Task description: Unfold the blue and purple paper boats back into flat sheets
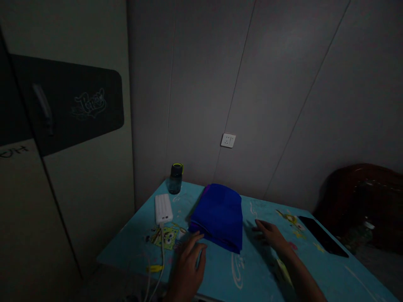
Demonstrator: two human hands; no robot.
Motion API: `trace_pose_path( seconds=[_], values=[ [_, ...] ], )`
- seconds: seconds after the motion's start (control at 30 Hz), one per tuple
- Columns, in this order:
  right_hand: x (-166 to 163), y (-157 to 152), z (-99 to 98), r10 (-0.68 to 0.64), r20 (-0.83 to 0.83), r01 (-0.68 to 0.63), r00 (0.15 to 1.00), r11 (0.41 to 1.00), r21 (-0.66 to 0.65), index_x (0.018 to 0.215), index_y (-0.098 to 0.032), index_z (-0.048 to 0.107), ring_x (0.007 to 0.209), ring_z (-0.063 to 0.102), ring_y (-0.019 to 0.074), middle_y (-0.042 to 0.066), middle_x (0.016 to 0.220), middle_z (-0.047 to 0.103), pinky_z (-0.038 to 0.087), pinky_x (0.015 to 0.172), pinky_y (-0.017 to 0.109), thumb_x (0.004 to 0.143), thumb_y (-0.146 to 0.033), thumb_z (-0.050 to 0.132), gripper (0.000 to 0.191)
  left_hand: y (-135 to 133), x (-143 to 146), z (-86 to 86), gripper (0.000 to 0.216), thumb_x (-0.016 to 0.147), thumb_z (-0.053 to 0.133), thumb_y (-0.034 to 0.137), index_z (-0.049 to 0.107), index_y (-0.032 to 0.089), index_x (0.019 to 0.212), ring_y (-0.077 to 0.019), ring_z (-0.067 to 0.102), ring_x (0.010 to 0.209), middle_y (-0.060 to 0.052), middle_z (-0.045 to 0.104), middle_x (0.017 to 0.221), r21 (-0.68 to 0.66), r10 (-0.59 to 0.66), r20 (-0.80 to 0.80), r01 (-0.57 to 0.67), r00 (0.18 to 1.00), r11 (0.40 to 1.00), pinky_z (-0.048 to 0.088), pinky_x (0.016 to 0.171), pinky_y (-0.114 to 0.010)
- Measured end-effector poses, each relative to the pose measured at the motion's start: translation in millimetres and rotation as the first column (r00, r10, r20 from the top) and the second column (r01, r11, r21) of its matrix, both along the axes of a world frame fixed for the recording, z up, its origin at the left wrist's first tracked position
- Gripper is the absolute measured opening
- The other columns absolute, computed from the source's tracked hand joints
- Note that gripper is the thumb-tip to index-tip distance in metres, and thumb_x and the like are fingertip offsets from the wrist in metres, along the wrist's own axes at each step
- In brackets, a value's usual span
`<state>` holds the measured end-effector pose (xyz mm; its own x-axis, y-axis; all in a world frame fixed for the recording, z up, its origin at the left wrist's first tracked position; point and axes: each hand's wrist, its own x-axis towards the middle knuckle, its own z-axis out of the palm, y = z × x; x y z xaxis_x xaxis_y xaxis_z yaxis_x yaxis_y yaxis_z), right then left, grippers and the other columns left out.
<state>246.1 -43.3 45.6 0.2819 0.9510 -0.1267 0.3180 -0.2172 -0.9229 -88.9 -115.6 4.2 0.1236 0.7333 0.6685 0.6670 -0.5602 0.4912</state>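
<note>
A folded stack of blue cloth [218, 216] with a purple layer showing at its left edge lies in the middle of a light blue cartoon-print table [217, 277]. My left hand [188, 266] rests flat on the table just in front of the stack's near left corner, fingers stretched out, holding nothing. My right hand [270, 235] lies on the table just right of the stack, fingers spread and pointing toward it, also holding nothing.
A white power bank [163, 208] with a white cable [160, 264] lies left of the cloth. A dark water bottle [176, 178] stands at the back by the wall. A black phone [323, 235] lies at the right. A tall cabinet [63, 167] stands left, a dark wooden headboard [362, 197] right.
</note>
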Motion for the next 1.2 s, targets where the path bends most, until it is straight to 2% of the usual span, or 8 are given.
trace_pose_path(
  seconds=[0.17,0.33,0.5,0.6,0.73,0.87,1.03,1.2],
  values=[
    [-8,-2,32.9,0.026,0.085,-0.04,0.996,0.984,0.174,0.11,-0.017,0.068,0.074,0.073,0.0273,0.015,0.1,0.075,0.055,0.061,0.038,0.075,-0.06,0.061,0.056,-4,0,-0.3,0.026,0.091,0.045,0.017,0.07,0.023,0.094,-0.0233,0.063,0.116,-0.008,0.069,0.119,0.02,-0.027,-0.07,0.028,0.997,0.999,0.056,0.097,-0.039],
    [-72,34,45.8,0.048,0.428,-0.238,0.902,0.885,0.401,0.115,-0.021,0.07,0.114,0.063,0.0325,0.014,0.12,0.069,0.042,0.103,0.053,0.081,-0.062,0.058,0.054,-5,-1,1.6,0.026,0.091,0.046,0.018,0.071,0.024,0.097,-0.0227,0.063,0.117,-0.007,0.069,0.121,0.044,-0.004,-0.178,0.012,0.984,0.999,0.056,0.097,-0.038],
    [-132,82,19.7,0.335,0.779,-0.507,0.53,0.862,-0.026,0.148,-0.028,0.041,0.148,0.019,0.0362,0.011,0.159,0.03,0.005,0.115,0.064,0.086,-0.071,0.045,0.076,7,14,7.9,0.048,0.088,0.05,0.021,0.056,0.022,0.136,-0.0266,0.049,0.134,-0.009,0.05,0.147,0.099,0.024,-0.299,0.006,0.954,0.995,0.048,0.106,-0.044],
    [-143,92,-3.2,0.444,0.808,-0.528,0.387,0.825,-0.201,0.153,-0.031,0.03,0.15,0.008,0.0337,0.007,0.163,0.017,0.0,0.116,0.061,0.09,-0.072,0.032,0.075,20,27,3.5,0.068,0.084,0.06,0.039,0.042,0.019,0.147,-0.0345,0.039,0.14,-0.014,0.036,0.155,-0.015,0.016,-0.33,-0.022,0.944,1.0,0.039,0.111,-0.054],
    [-140,91,-21.7,0.439,0.822,-0.526,0.363,0.824,-0.208,0.154,-0.032,0.025,0.151,0.009,0.0305,0.005,0.164,0.014,0.002,0.118,0.056,0.092,-0.072,0.023,0.073,35,31,-22.5,0.078,0.079,0.061,0.06,0.051,0.014,0.141,-0.043,0.037,0.139,-0.021,0.04,0.15,-0.179,-0.049,-0.371,-0.019,0.927,0.984,0.037,0.108,-0.059],
    [-139,93,-27.1,0.409,0.836,-0.518,0.366,0.836,-0.182,0.154,-0.034,0.025,0.151,0.009,0.0288,0.003,0.163,0.016,0.001,0.119,0.056,0.092,-0.073,0.024,0.073,38,26,-43.6,0.075,0.081,0.056,0.066,0.054,0.018,0.139,-0.0401,0.044,0.135,-0.019,0.045,0.147,-0.232,-0.087,-0.351,0.003,0.932,0.973,0.042,0.106,-0.051],
    [-127,112,-30.1,0.483,0.797,-0.531,0.363,0.81,-0.249,0.155,-0.033,0.022,0.151,0.007,0.0278,0.004,0.164,0.013,0.004,0.119,0.055,0.092,-0.072,0.027,0.074,32,23,-27.5,0.073,0.088,0.045,0.066,0.049,0.019,0.143,-0.0381,0.033,0.142,-0.018,0.037,0.152,-0.337,-0.107,-0.31,-0.004,0.945,0.941,0.035,0.113,-0.052],
    [-100,136,-38.1,0.292,0.869,-0.181,0.399,0.954,-0.237,0.156,-0.029,0.018,0.151,0.008,0.0309,0.01,0.164,0.011,0.007,0.117,0.059,0.094,-0.068,0.023,0.073,29,23,-6.1,0.075,0.09,0.037,0.068,0.047,0.017,0.145,-0.038,0.03,0.143,-0.019,0.034,0.154,-0.463,-0.192,-0.332,0.018,0.923,0.886,0.032,0.115,-0.054]
  ],
)
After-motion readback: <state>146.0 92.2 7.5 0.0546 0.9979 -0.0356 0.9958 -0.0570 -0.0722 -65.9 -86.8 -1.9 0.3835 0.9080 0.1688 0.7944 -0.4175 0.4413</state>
